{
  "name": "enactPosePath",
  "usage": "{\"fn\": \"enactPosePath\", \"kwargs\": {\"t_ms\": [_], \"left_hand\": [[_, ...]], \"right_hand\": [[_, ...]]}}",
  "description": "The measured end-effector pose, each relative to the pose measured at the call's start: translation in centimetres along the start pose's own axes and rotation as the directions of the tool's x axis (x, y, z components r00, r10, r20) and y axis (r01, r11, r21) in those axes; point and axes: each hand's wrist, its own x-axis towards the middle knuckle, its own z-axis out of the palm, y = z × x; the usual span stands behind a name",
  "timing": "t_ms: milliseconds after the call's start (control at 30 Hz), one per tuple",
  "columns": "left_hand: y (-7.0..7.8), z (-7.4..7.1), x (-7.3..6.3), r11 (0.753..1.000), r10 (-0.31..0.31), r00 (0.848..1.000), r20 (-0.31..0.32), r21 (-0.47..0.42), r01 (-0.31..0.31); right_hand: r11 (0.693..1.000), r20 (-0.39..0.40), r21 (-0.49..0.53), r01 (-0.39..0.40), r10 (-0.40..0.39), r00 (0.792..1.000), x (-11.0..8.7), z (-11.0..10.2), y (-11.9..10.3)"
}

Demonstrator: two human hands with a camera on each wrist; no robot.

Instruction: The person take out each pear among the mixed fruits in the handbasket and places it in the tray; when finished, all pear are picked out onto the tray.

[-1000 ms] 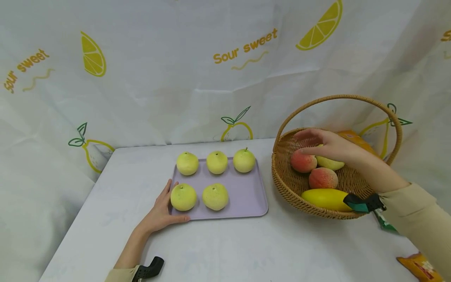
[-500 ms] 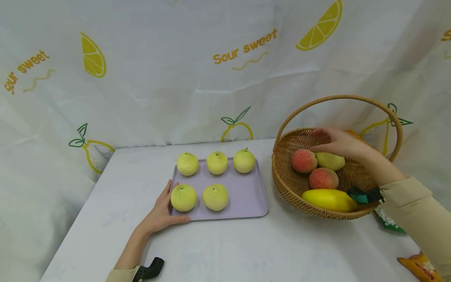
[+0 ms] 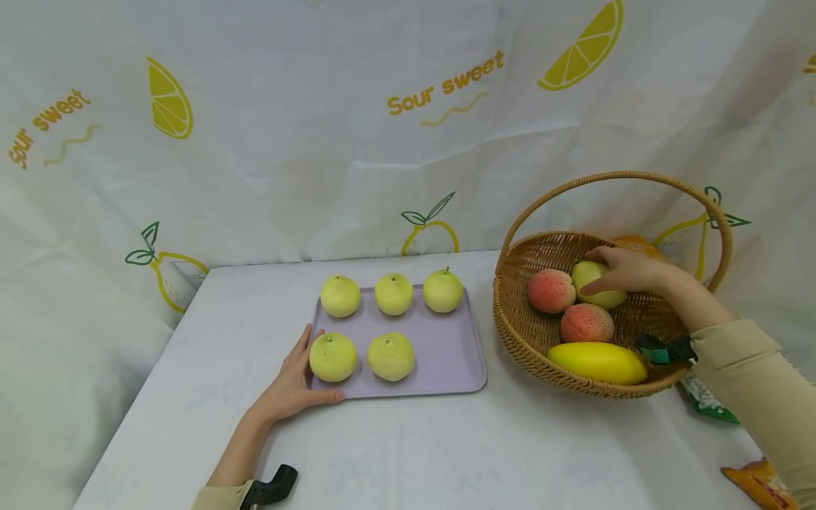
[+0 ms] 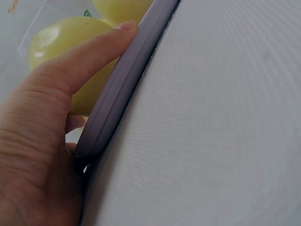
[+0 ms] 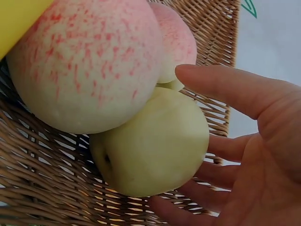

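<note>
In the head view my left hand (image 3: 295,382) holds the near left corner of a lilac tray (image 3: 440,368). Its thumb lies along the front rim, also seen in the left wrist view, where fingertips show past the tray's corner. Round yellow-green fruits (image 3: 391,356) stand on the tray in two rows. My right hand (image 3: 631,271) is inside a wicker basket (image 3: 523,340), around a yellow-green pear (image 3: 589,276). In the right wrist view, its spread fingers lie beside and partly behind the pear (image 5: 155,146), while the thumb stands apart from it.
Two peaches (image 3: 586,324) and a long yellow fruit (image 3: 599,362) share the basket. Its tall handle (image 3: 618,175) arches over my right arm. An orange packet (image 3: 761,482) and a green packet (image 3: 707,404) lie at the right. A lemon-print cloth (image 3: 287,177) hangs behind the table.
My right hand has moved right from above the far peach and lowered around the pear. My left hand and the tray have stayed in place.
</note>
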Motion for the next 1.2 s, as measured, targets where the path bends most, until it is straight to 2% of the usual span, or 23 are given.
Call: {"fn": "enactPosePath", "kwargs": {"t_ms": [167,433,633,1033,1200], "left_hand": [[0.1,-0.1,0.0,1.000,-0.001,1.000,0.000,-0.002,0.001],[0.0,0.0,0.0,1.000,-0.003,1.000,0.001,-0.005,0.003],[0.1,0.0,0.0,1.000,-0.003,1.000,0.000,-0.002,0.003],[-0.1,-0.1,0.0,1.000,0.001,1.000,0.001,-0.005,-0.001],[-0.1,-0.1,0.0,1.000,0.000,1.000,0.002,-0.009,0.000]], "right_hand": [[1.000,0.020,0.022,-0.002,0.001,1.000,0.3,0.4,0.5],[1.000,0.012,-0.026,0.006,-0.006,1.000,0.7,0.7,1.1],[0.999,-0.012,-0.037,0.010,-0.010,1.000,0.7,0.8,1.2],[0.991,-0.067,-0.125,0.041,-0.050,0.996,0.7,0.7,0.7],[0.993,-0.081,-0.110,0.038,-0.047,0.996,0.4,0.6,0.3]]}}
